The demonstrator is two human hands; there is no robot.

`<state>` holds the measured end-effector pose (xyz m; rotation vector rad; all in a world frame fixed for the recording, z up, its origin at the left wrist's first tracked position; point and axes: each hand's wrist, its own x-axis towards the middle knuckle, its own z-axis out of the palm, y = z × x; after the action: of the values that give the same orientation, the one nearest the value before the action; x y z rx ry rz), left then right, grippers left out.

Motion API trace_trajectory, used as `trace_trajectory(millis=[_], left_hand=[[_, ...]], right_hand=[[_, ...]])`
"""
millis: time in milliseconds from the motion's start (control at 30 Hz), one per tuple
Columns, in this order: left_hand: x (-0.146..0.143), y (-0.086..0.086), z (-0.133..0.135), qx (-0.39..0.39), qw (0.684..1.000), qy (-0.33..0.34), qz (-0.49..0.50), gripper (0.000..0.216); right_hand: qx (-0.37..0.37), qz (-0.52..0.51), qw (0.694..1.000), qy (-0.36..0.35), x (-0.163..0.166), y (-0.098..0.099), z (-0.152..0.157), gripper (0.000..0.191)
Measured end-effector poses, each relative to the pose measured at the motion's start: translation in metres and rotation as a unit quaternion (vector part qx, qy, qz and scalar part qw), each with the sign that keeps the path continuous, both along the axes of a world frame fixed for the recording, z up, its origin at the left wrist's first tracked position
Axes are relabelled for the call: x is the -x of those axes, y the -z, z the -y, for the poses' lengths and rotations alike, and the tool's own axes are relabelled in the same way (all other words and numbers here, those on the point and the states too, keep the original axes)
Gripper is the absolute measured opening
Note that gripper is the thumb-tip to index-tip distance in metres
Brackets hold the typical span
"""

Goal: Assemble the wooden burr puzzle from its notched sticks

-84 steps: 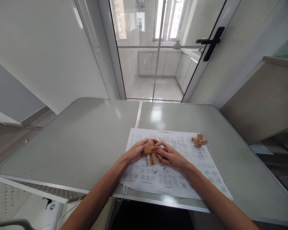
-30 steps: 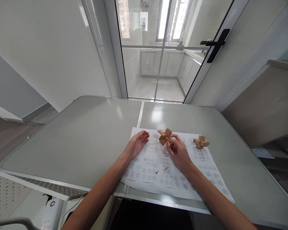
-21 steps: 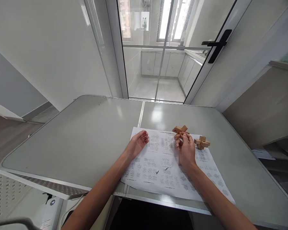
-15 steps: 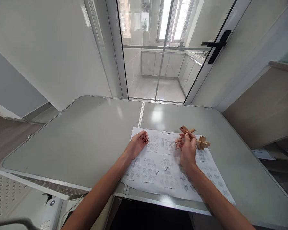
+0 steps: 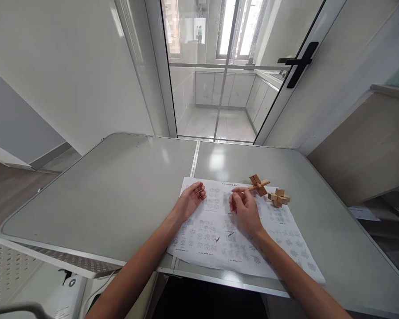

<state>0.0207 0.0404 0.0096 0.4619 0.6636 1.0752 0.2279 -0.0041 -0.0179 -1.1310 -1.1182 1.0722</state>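
Observation:
A printed sheet (image 5: 216,252) covered with small diagrams lies on the table under both hands. My left hand (image 5: 193,201) rests on its left part, fingers loosely curled and apart, holding nothing. Over the sheet's middle right is my right hand (image 5: 246,210), with bent, parted fingers and no object visible in them. Just beyond that hand stands a wooden interlocking puzzle (image 5: 259,186) made of crossed flat pieces, with a dark mark on one piece. Right of it sits a second wooden puzzle (image 5: 279,198), a compact cluster of crossed blocks, on the sheet's upper right edge.
The grey table (image 5: 103,190) has a seam across it and a raised metal edge. A glass door (image 5: 206,88) with a black handle (image 5: 301,64) stands behind it. At lower left is a white perforated panel (image 5: 11,270); shelving (image 5: 389,221) stands to the right.
My right hand has let go of the crossed-piece puzzle and moved left and slightly toward me. The puzzle now stands by itself. My left hand has hardly moved.

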Motion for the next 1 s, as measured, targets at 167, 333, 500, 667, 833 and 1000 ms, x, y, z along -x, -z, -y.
trace_trajectory(millis=[167,333,500,667,833,1000], left_hand=[[0.0,0.001,-0.001,0.0,1.0,-0.004,0.01,0.017],[0.0,0.001,0.0,0.0,1.0,-0.005,0.015,0.016],[0.001,0.002,-0.001,0.002,1.0,-0.005,0.015,0.016],[0.001,0.003,-0.002,0.004,1.0,-0.007,0.019,0.015],[0.001,0.003,-0.002,0.005,1.0,-0.007,0.021,0.014],[0.001,0.003,-0.002,0.005,1.0,-0.008,0.022,0.014]], right_hand=[[-0.007,0.131,0.989,-0.062,0.008,0.004,0.008,0.019],[-0.037,0.196,0.975,-0.102,0.009,-0.001,0.012,0.015],[-0.05,0.232,0.965,-0.107,0.009,-0.001,0.012,0.013],[-0.057,0.24,0.963,-0.111,0.009,0.001,0.012,0.013],[-0.061,0.242,0.962,-0.112,0.009,0.001,0.012,0.012],[-0.058,0.243,0.962,-0.112,0.009,0.0,0.012,0.011]])
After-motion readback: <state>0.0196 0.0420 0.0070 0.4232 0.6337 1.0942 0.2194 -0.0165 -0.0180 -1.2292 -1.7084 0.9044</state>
